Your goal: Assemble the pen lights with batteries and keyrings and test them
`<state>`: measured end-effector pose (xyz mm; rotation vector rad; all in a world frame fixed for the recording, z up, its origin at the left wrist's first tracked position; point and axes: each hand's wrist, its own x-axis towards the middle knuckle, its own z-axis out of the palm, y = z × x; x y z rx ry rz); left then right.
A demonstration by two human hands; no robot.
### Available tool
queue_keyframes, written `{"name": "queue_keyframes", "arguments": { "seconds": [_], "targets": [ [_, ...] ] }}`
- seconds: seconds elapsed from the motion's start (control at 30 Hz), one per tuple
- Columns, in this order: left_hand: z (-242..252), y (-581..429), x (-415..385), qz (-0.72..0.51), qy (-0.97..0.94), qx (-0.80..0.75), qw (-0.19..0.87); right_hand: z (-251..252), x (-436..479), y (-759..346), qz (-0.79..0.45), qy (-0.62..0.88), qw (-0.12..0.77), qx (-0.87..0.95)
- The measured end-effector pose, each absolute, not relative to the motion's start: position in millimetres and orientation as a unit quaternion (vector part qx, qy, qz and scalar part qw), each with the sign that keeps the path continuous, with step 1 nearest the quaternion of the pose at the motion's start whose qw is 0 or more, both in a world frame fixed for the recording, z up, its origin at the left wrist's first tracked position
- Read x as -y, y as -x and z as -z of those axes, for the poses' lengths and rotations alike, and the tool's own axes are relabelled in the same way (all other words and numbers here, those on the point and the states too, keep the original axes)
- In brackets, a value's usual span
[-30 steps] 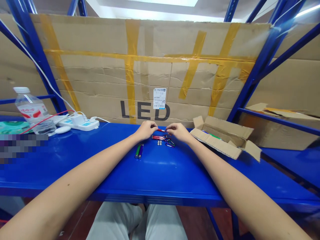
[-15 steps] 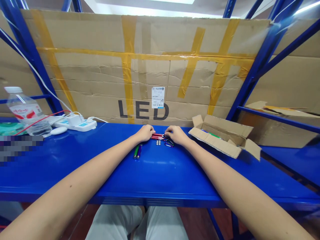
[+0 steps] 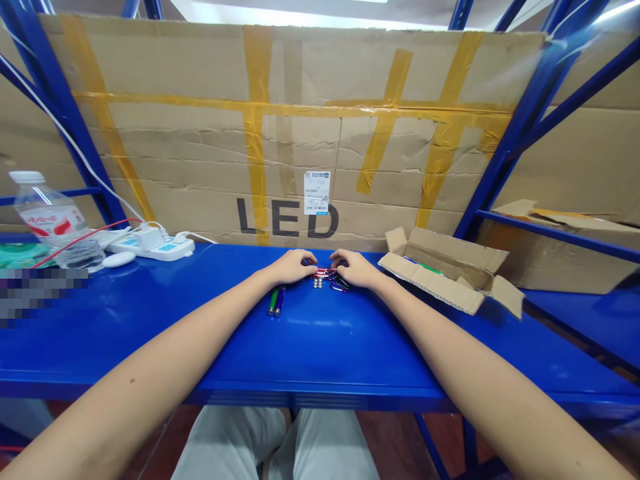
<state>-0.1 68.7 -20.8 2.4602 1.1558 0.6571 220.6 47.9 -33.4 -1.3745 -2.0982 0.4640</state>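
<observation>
Curling in from both sides, the left hand point(image 3: 295, 266) and right hand point(image 3: 354, 268) screen the ends of the red tubes point(image 3: 324, 273), which lie on the blue table point(image 3: 320, 353) between them. Fingers bent, a small gap to the thumb on each hand; whether either one grips a tube, I cannot tell. Just in front, little silver pieces point(image 3: 318, 283), too small to read; beside them, dark carabiners point(image 3: 340, 285), partly tucked under the right hand. The left wrist covers the tops of a green tube point(image 3: 273, 302) and a purple tube point(image 3: 280, 302). Over right, the open carton point(image 3: 430, 283) masks most of its contents behind its front wall; far left, a bottle point(image 3: 50, 223) stands before a power strip point(image 3: 173, 249).
</observation>
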Motion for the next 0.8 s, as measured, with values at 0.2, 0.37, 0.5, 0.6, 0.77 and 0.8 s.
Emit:
{"name": "queue_keyframes", "arguments": {
  "seconds": [0.2,0.37,0.5,0.6,0.77,0.8],
  "targets": [
    [3,12,-54,-0.253,-0.877,-0.405,0.058,33,-49,-225,-0.121,0.521,0.314,0.785],
    [-17,35,-30,-0.145,-0.901,-0.398,0.09,20,-31,-220,-0.044,0.487,0.358,0.795],
    [-24,52,-23,-0.077,-0.892,-0.42,0.146,10,6,-193,-0.079,0.413,0.327,0.847],
    [-26,57,-26,-0.067,-0.89,-0.418,0.168,11,31,-167,-0.07,0.316,0.279,0.904],
    [-21,55,-33,-0.068,-0.895,-0.391,0.204,18,44,-142,-0.032,0.254,0.188,0.948],
    [-19,53,-34,-0.068,-0.896,-0.386,0.208,19,43,-141,-0.027,0.252,0.177,0.951]
  ]
}}
